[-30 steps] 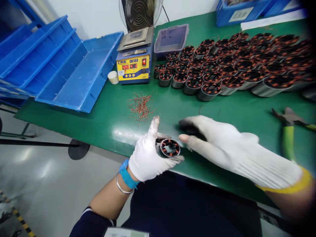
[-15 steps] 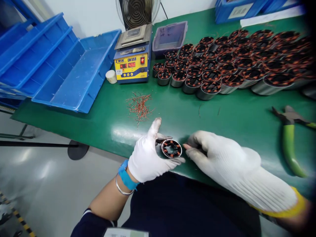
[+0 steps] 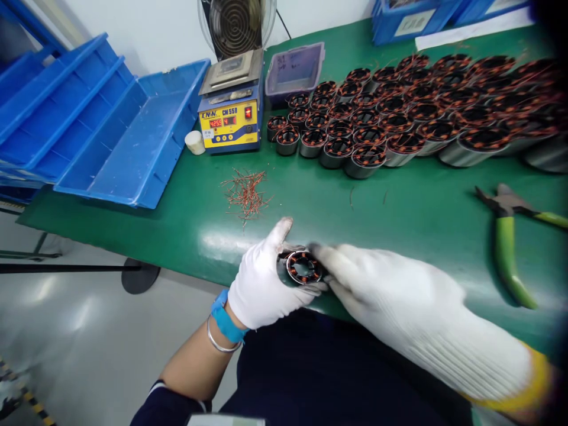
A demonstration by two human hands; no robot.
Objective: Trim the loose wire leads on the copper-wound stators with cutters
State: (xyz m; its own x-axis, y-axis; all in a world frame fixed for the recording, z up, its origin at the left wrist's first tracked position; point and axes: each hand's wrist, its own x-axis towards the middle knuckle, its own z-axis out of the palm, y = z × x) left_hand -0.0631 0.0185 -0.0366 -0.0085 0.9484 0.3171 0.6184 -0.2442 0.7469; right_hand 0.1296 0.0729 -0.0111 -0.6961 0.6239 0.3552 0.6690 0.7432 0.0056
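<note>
My left hand [image 3: 270,281], in a white glove, is closed around a motor stator [image 3: 304,267] near the table's front edge. The stator is a metal ring with black insulation and copper windings, its open end facing up. My right hand [image 3: 373,278], also gloved, has its fingers at the stator's right rim, bent around it; they are slightly blurred. Short copper wire offcuts [image 3: 247,195] lie in a loose heap beyond my left hand. To the right of my right hand rest pliers [image 3: 506,248] with green handles.
Several rows of wound stators [image 3: 364,157] stand at the back right. A yellow and blue CM558 unit [image 3: 231,127] with a red display is at the back, beside a purple bin [image 3: 295,65]. Blue trays [image 3: 128,148] are at the left. A white round piece [image 3: 195,142] sits by the unit.
My right hand has moved left and up to the stator, from a pinch just beside it. My left hand still holds the stator. The whole view has shifted slightly.
</note>
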